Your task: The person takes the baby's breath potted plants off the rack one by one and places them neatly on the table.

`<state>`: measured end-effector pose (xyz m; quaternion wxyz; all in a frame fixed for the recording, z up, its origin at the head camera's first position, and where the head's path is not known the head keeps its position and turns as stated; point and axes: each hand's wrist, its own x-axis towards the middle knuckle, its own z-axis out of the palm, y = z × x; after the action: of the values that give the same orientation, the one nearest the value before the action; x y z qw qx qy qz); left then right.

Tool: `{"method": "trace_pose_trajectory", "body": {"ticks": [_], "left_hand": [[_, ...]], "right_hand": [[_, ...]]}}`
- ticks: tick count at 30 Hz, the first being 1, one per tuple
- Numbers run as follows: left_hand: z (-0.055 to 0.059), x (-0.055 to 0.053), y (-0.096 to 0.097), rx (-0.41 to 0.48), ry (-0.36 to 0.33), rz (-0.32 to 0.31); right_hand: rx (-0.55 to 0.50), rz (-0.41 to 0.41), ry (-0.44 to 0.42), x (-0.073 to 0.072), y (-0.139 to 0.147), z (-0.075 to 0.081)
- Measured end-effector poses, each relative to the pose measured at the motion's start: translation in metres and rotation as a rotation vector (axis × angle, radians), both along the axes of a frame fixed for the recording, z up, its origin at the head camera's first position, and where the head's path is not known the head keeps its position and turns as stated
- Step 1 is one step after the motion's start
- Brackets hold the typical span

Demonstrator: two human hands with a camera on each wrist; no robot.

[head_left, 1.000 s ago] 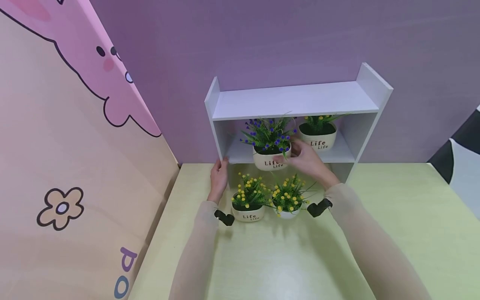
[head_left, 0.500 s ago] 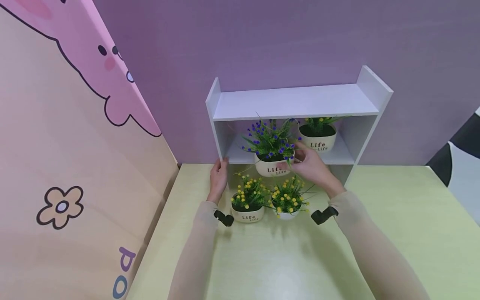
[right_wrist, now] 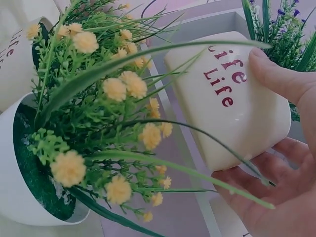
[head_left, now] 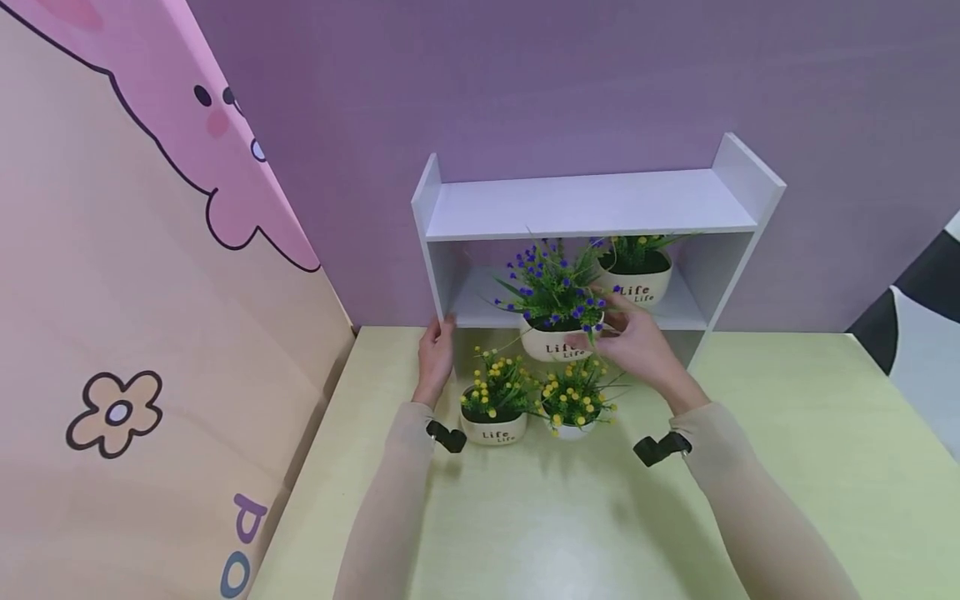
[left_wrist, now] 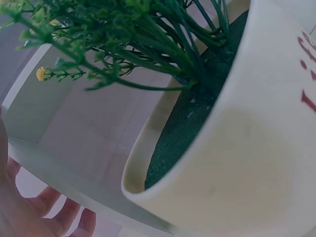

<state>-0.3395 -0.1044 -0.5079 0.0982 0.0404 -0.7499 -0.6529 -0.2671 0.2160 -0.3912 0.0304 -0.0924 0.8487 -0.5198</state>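
Note:
My right hand [head_left: 641, 346] grips the right end of a cream flowerpot [head_left: 542, 342] with blue-purple artificial flowers. In the right wrist view the thumb lies on its lettered front, with the other fingers at the end and behind. The pot is raised before the middle board of a white shelf [head_left: 592, 202], over two yellow-flowered pots. On the shelf's left side panel, my left hand [head_left: 435, 362] holds the lower part; in the left wrist view its fingers [left_wrist: 64, 215] reach round the panel.
On the table [head_left: 525, 533] stand a cream pot [head_left: 493, 432] and a white pot [head_left: 573, 432], both yellow-flowered. Another cream pot [head_left: 637, 286] sits at the right of the middle board. Purple wall [head_left: 562, 83] rises behind, and a decorated wall panel [head_left: 187, 333] borders the left.
The blue-purple flowerpot has moved right, down and out from the shelf in my right hand. My left hand stays on the side panel.

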Motion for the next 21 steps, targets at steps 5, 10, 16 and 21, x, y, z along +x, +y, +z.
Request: {"method": "trace_pose_trajectory", "body": {"ticks": [5,10,16,21], "left_hand": [[0.000,0.001,0.000,-0.002,-0.008,-0.001],[0.001,0.002,0.001,0.001,-0.023,-0.015],[0.001,0.000,0.001,-0.003,-0.031,-0.021],[0.000,-0.001,0.001,-0.012,-0.029,-0.013]], "right_hand": [[0.033,-0.028,-0.010,0.007,0.004,0.002],[0.047,-0.036,0.000,0.013,0.009,0.005],[0.059,-0.036,0.005,0.017,0.015,0.008],[0.085,-0.051,0.005,0.018,0.021,0.008]]}}
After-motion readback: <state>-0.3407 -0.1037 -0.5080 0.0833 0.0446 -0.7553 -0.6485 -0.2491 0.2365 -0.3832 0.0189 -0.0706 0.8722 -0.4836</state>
